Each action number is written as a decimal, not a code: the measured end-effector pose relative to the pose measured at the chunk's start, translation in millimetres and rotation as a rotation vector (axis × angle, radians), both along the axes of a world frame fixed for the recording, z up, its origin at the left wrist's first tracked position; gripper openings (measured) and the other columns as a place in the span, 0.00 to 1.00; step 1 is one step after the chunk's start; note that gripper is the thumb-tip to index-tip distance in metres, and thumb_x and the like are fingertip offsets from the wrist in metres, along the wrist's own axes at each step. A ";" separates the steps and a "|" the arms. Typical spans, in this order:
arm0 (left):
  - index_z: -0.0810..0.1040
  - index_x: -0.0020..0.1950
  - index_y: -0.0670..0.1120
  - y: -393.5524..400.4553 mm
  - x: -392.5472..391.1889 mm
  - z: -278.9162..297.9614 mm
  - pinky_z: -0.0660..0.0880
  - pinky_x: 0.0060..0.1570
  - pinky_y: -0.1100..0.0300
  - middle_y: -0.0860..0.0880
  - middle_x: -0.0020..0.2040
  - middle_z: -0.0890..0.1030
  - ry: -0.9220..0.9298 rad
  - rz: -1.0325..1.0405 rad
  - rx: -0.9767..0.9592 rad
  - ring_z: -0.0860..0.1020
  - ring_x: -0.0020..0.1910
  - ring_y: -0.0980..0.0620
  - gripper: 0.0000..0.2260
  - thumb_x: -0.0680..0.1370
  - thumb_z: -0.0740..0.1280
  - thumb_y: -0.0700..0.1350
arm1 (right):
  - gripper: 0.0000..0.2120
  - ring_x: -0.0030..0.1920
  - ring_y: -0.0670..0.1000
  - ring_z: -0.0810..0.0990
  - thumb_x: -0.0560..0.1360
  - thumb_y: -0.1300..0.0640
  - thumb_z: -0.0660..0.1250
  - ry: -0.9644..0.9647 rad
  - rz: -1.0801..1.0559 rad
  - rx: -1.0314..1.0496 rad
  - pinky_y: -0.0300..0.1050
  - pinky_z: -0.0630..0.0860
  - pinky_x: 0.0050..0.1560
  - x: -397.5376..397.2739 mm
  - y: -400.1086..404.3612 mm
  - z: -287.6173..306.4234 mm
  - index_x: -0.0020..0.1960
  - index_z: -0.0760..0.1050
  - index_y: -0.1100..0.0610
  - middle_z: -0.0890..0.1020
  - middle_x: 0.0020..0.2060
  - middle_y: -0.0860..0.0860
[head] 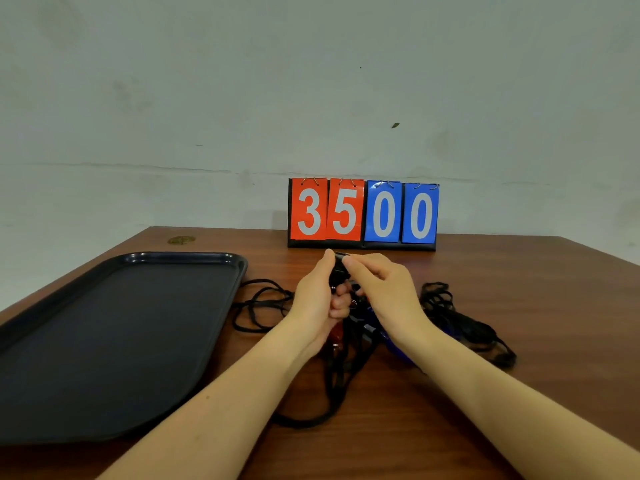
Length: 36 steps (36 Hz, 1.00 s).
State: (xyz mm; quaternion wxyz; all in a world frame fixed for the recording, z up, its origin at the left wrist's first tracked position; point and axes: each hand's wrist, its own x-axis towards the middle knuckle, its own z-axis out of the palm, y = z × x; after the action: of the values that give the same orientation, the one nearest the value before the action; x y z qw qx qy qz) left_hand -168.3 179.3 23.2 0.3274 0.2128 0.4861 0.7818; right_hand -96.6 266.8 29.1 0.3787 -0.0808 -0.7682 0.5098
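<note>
- My left hand (318, 296) is curled round a small black piece (338, 268), with the thumb up along its side.
- My right hand (384, 289) pinches the top of that same piece between thumb and forefinger, so both hands are together and clamped on it.
- I hold the piece up off the surface (519, 271), mid-table, just in front of the score cards (363, 213).
- Below my hands is a tangle of black cords (460, 317), spreading left, right and toward me.
- In the tangle, a red bit (336, 332) shows under my left wrist and a blue bit (394, 344) under my right. I cannot tell what either one is.
- A dark tray (239, 268) lies flat on my left, its near corner just beside the cords.
- The cards stand upright at the far edge and read 3 5 on red, 0 0 on blue.
</note>
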 end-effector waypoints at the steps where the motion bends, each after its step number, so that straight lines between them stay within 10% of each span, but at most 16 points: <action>1: 0.75 0.51 0.44 -0.1 0.0 0.7 0.59 0.24 0.66 0.50 0.29 0.68 0.001 0.001 -0.009 0.63 0.24 0.57 0.17 0.82 0.56 0.57 | 0.09 0.50 0.40 0.79 0.78 0.54 0.65 -0.020 -0.005 0.034 0.34 0.74 0.51 -0.2 0.4 -0.7 0.57 0.80 0.49 0.81 0.51 0.47; 8: 0.76 0.60 0.46 -4.7 1.5 7.9 0.69 0.33 0.60 0.44 0.47 0.82 0.032 0.050 -0.064 0.73 0.31 0.52 0.21 0.82 0.52 0.59 | 0.13 0.52 0.34 0.75 0.77 0.52 0.67 -0.109 -0.056 0.202 0.24 0.69 0.46 -3.3 -1.7 -3.5 0.61 0.76 0.47 0.79 0.54 0.41; 19: 0.71 0.63 0.54 -27.4 13.9 48.1 0.73 0.63 0.49 0.52 0.64 0.74 0.692 0.390 -0.310 0.74 0.61 0.52 0.12 0.83 0.55 0.52 | 0.09 0.48 0.49 0.80 0.77 0.51 0.66 -0.017 -0.047 -0.129 0.48 0.77 0.54 16.8 -2.7 35.1 0.56 0.71 0.43 0.80 0.47 0.47; 26: 0.73 0.66 0.50 -100.8 14.3 72.6 0.70 0.53 0.63 0.54 0.58 0.75 1.032 0.429 -0.486 0.74 0.55 0.57 0.13 0.82 0.58 0.45 | 0.06 0.38 0.37 0.79 0.76 0.51 0.67 -0.214 0.174 -0.038 0.38 0.75 0.43 33.0 -47.8 36.0 0.51 0.79 0.49 0.82 0.42 0.43; 36: 0.79 0.57 0.51 -246.8 -42.0 42.4 0.69 0.52 0.62 0.53 0.59 0.79 1.093 0.546 -1.033 0.75 0.55 0.56 0.12 0.82 0.57 0.46 | 0.09 0.35 0.47 0.81 0.77 0.52 0.67 -0.326 0.358 0.010 0.39 0.75 0.33 0.4 -151.9 18.0 0.55 0.78 0.53 0.84 0.43 0.51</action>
State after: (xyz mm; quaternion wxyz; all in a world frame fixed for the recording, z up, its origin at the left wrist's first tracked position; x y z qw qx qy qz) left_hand -210.3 -67.5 65.7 -0.1031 0.2608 0.9133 0.2953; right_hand -96.2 114.9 47.1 0.1537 -0.0225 -0.8239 0.5451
